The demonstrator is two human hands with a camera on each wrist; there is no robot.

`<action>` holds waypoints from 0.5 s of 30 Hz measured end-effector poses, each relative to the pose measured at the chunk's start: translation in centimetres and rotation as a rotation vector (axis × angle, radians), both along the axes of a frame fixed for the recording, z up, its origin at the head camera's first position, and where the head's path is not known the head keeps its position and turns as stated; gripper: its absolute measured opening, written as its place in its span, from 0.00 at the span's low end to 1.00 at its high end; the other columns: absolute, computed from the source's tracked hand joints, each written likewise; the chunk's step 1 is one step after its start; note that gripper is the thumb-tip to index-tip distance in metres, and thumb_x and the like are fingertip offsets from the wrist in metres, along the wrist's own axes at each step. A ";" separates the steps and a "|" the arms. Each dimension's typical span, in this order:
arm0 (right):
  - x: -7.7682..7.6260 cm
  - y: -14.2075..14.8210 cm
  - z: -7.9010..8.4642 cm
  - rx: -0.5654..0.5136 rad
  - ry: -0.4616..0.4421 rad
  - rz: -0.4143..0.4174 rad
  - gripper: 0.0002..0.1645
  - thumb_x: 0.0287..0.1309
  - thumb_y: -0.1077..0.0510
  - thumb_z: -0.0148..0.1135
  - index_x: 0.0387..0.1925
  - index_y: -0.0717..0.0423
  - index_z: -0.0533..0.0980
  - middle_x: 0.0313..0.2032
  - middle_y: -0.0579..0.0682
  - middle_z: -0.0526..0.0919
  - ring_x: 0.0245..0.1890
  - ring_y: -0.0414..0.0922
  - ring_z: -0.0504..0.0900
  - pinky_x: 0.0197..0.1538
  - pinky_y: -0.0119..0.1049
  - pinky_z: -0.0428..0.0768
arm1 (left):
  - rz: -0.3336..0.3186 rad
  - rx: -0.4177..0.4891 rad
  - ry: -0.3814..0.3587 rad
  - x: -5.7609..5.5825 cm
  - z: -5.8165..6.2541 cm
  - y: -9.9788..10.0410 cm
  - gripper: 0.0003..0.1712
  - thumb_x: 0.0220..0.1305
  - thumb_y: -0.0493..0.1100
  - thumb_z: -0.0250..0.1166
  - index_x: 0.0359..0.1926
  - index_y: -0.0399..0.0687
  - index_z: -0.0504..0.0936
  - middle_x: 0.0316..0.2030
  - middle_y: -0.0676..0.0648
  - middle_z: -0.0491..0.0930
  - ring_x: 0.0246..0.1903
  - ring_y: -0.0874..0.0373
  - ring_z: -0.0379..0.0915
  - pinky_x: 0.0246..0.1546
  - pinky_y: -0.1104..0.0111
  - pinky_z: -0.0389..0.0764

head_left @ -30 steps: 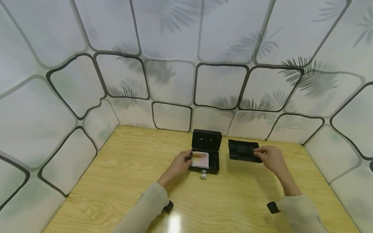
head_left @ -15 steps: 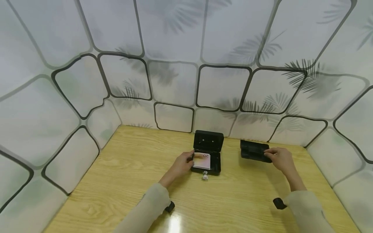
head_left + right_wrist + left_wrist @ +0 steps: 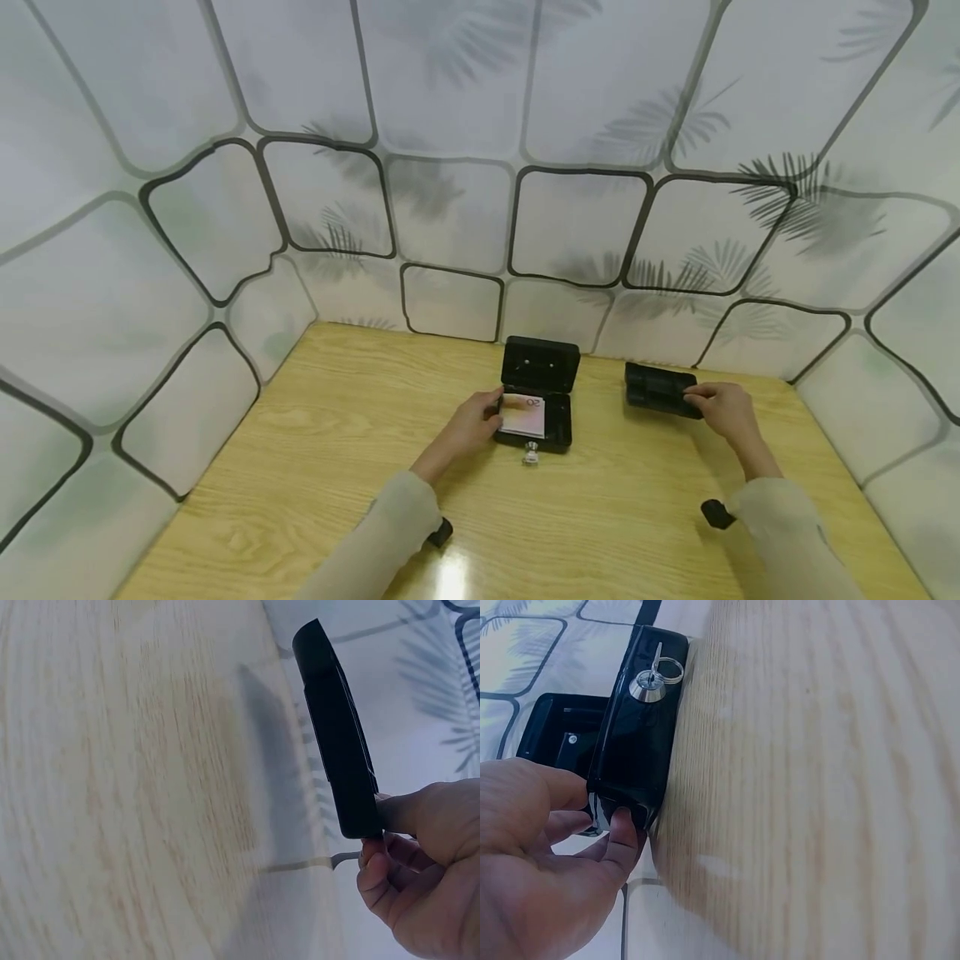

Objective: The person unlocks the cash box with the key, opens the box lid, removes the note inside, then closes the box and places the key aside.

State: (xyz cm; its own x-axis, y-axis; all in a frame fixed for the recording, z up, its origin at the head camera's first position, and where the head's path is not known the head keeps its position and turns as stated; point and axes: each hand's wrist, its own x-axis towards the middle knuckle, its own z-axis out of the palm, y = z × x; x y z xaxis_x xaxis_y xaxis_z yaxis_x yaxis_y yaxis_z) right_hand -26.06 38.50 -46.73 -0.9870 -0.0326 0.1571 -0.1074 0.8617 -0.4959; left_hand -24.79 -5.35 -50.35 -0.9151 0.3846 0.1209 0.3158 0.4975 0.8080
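Observation:
A small black cash box (image 3: 555, 447) stands on the table with its lid (image 3: 541, 364) raised at the back. Folded banknotes (image 3: 522, 417) marked 20 lie in its left part. From its front lock sticks a key (image 3: 658, 658) with a ring. My left hand (image 3: 468, 425) grips the box's left end, fingertips at the corner in the left wrist view (image 3: 622, 817). To the right of the box, my right hand (image 3: 723, 408) pinches the right end of a black compartment tray (image 3: 656, 389). That tray is held above the tabletop, tilted, and casts a shadow in the right wrist view.
The light wood table (image 3: 337, 392) meets a pale fabric wall (image 3: 450, 208) with dark outlines and leaf prints close behind the box and tray. Similar walls rise at left and right. A black wrist device (image 3: 717, 514) shows by the right sleeve.
My right hand has carried the tray further to the right, away from the cash box. My left hand stays on the box's left end. The head view has shifted slightly.

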 end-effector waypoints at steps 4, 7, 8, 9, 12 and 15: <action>-0.7 0.3 -0.7 0.009 0.009 0.001 0.15 0.71 0.61 0.63 0.46 0.71 0.84 0.44 0.71 0.85 0.24 0.46 0.79 0.39 0.54 0.78 | 0.002 -0.002 -0.009 0.0 -0.1 0.0 0.31 0.73 0.29 0.59 0.74 0.28 0.64 0.65 0.26 0.70 0.64 0.36 0.71 0.64 0.48 0.72; -1.0 0.3 -1.0 0.006 0.005 0.002 0.14 0.71 0.61 0.63 0.46 0.71 0.84 0.45 0.72 0.85 0.29 0.53 0.81 0.42 0.58 0.78 | 0.003 -0.004 -0.010 0.0 -0.1 0.1 0.31 0.73 0.29 0.59 0.74 0.28 0.64 0.66 0.26 0.70 0.64 0.37 0.70 0.64 0.49 0.72; -1.0 0.3 -1.0 0.005 0.006 0.004 0.14 0.71 0.61 0.63 0.46 0.71 0.84 0.46 0.73 0.84 0.32 0.58 0.83 0.44 0.59 0.78 | 0.003 -0.005 -0.008 -0.1 -0.1 0.1 0.31 0.73 0.29 0.59 0.74 0.28 0.64 0.66 0.26 0.70 0.64 0.37 0.70 0.65 0.49 0.71; -1.1 0.3 -1.1 0.004 0.006 0.006 0.14 0.71 0.61 0.63 0.46 0.72 0.84 0.48 0.73 0.83 0.35 0.62 0.83 0.45 0.61 0.77 | 0.004 -0.007 -0.009 -0.1 -0.1 0.1 0.31 0.73 0.29 0.59 0.74 0.28 0.64 0.66 0.27 0.70 0.65 0.37 0.70 0.65 0.49 0.71; -1.4 0.2 -1.4 -0.001 0.000 0.006 0.14 0.70 0.62 0.63 0.46 0.72 0.84 0.50 0.75 0.82 0.44 0.69 0.81 0.47 0.63 0.77 | 0.002 -0.011 -0.007 -0.2 0.0 0.1 0.31 0.73 0.29 0.59 0.74 0.27 0.64 0.66 0.27 0.70 0.65 0.36 0.69 0.65 0.49 0.70; -1.6 0.2 -1.8 -0.011 -0.005 -0.001 0.13 0.70 0.63 0.63 0.45 0.73 0.84 0.48 0.74 0.83 0.46 0.71 0.80 0.47 0.63 0.78 | 0.000 -0.011 -0.010 -0.2 -0.1 0.1 0.31 0.73 0.30 0.59 0.73 0.27 0.65 0.66 0.27 0.70 0.66 0.36 0.69 0.66 0.48 0.70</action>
